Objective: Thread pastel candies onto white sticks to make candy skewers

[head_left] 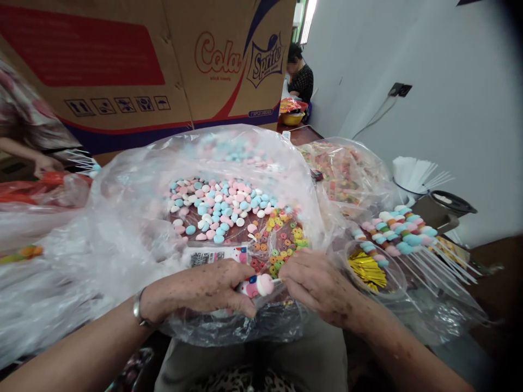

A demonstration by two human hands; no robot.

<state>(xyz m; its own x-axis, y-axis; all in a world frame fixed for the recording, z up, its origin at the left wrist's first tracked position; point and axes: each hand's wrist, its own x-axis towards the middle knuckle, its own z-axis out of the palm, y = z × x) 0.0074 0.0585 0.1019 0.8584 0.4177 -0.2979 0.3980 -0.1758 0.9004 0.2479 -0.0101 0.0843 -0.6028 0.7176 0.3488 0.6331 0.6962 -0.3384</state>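
My left hand (204,286), with a silver bracelet at the wrist, is closed round a wrapped candy stick (257,285) whose pink end faces right. The fingers of my right hand (312,280) pinch the thin white stick at that end. Just behind my hands lies a printed wrapper (216,255). Farther back, pink, blue and white candies (220,204) are spread inside a large clear plastic bag (134,163). Small yellow, green and red ring candies (281,234) lie right of them, partly hidden by my right hand.
Finished candy skewers (400,231) lie at the right, beside a tub of gold ties (368,269). Behind stand white sticks (412,174), a metal jug (439,209) and a large cardboard box (183,65). Another person's hand (47,163) is at the left; a person (301,76) sits far back.
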